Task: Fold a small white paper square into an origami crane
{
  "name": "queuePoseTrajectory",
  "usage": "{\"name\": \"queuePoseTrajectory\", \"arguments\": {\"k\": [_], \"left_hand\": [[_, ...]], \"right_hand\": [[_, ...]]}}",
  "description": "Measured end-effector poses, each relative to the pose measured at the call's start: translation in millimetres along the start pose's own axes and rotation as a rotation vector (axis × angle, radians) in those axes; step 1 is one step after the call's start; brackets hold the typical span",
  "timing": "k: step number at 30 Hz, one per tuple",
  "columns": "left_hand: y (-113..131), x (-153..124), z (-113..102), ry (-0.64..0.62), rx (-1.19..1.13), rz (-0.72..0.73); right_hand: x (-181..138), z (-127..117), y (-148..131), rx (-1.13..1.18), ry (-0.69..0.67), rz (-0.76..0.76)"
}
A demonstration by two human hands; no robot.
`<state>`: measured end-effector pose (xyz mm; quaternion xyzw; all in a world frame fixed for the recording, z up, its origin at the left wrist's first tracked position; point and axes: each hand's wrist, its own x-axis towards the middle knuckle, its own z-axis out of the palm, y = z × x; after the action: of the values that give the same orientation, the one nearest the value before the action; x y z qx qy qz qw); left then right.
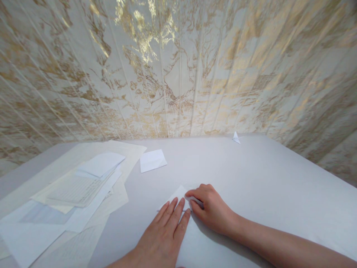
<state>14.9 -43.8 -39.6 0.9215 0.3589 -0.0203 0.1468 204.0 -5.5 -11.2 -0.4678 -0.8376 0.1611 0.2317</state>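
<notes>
A small folded white paper point(180, 192) lies on the white table at the lower middle, its pointed top facing away from me. My left hand point(169, 227) rests flat over it, fingers stretched and covering its near part. At the paper's right edge is my right hand point(209, 208), with its fingers curled and the index fingertip and thumb at that edge. The exact grip of the thumb is hard to see. Part of the paper is hidden under my left fingers.
A pile of loose sheets point(80, 186), some with writing, covers the table's left side. A creased white paper point(153, 160) lies beyond my hands, and a small folded paper shape point(236, 138) stands near the back edge. A gold-patterned curtain point(178, 74) hangs behind the table point(273, 186).
</notes>
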Motion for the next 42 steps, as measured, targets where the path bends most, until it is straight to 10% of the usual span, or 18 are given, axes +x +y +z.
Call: {"name": "queuePoseTrajectory", "arguments": {"k": [27,32,42], "left_hand": [[29.7,-2.0,-46.0,-0.022,-0.027,-0.144],[30.2,0.4,-41.5,0.036,-0.003,-0.134],[27.3,5.5,-32.4,0.234,0.058,-0.106]], "right_hand": [[-38.0,-11.9,23.1,-0.370,0.022,-0.084],[-42.8,-16.9,8.2,-0.190,0.133,-0.363],[-41.9,-9.1,-3.0,-0.198,0.088,-0.344]]}}
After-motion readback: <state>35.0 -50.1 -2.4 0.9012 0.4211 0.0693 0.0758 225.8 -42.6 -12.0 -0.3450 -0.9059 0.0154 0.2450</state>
